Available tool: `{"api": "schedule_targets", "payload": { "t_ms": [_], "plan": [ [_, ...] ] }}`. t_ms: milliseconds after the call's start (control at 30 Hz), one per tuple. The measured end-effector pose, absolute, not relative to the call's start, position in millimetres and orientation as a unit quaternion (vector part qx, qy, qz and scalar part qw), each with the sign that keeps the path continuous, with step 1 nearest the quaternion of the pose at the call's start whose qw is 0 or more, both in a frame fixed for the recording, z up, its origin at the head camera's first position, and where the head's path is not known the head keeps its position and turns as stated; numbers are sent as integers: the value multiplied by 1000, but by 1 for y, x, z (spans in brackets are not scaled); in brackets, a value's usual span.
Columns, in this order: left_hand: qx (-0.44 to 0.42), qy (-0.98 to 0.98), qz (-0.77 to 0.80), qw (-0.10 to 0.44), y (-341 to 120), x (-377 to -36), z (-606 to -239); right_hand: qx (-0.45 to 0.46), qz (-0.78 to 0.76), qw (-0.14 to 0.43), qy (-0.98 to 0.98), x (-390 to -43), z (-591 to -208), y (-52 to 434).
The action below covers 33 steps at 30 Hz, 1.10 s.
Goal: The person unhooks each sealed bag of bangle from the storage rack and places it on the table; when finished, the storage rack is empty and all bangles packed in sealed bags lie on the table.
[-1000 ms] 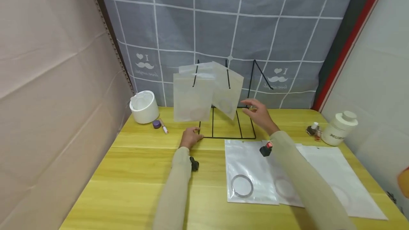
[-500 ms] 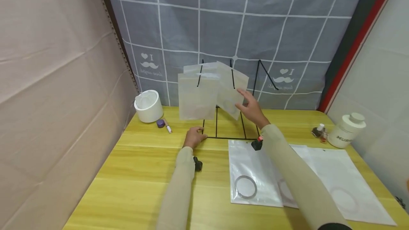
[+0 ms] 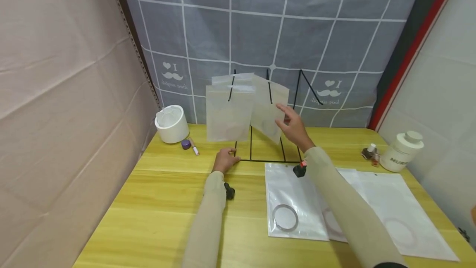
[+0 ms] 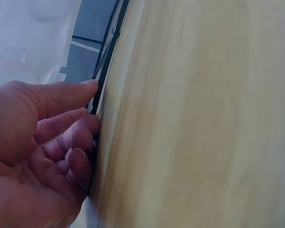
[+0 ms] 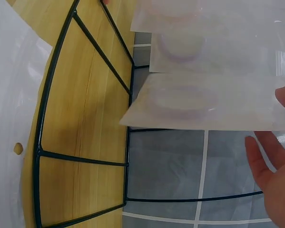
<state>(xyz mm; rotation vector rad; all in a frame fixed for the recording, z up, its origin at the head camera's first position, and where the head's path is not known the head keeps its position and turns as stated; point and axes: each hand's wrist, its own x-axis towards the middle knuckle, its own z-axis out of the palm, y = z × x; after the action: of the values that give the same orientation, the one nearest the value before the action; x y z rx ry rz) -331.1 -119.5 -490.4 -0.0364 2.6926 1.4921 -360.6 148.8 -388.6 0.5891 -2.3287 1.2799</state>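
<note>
A black wire rack (image 3: 275,161) stands on the yellow table, its upright hooks holding frosted plastic bags. One bag (image 3: 227,113) hangs straight on the left. A second bag (image 3: 265,108) hangs tilted on the middle hook. My right hand (image 3: 288,119) is raised at this tilted bag's right edge, fingers spread, thumb touching it. In the right wrist view the bag (image 5: 209,107) lies just above my open palm (image 5: 275,175), with the rack's base (image 5: 83,158) below. My left hand (image 3: 224,159) presses the rack's front-left base wire (image 4: 106,57) with its fingertips (image 4: 80,159).
Flat clear bags (image 3: 394,210) lie at the front right; one (image 3: 293,189) shows a ring (image 3: 285,217). A white jar (image 3: 401,152) and small bottles (image 3: 372,154) stand at the right. A white cup (image 3: 171,124), purple cap (image 3: 186,144) and pen (image 3: 194,147) sit at the left.
My right hand rose from beside the rack to the tilted bag's right edge and now touches it. The left hand stayed on the base wire.
</note>
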Motion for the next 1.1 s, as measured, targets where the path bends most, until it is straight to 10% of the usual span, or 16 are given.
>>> {"api": "schedule_targets", "payload": {
  "t_ms": [567,1100],
  "plan": [
    [2,881,472,26,-123,-330,-486,254,410,373,-793,-328,-387,160],
    [6,886,463,27,-121,-328,-485,309,375,343,-803,-277,-370,182]
  ]
}}
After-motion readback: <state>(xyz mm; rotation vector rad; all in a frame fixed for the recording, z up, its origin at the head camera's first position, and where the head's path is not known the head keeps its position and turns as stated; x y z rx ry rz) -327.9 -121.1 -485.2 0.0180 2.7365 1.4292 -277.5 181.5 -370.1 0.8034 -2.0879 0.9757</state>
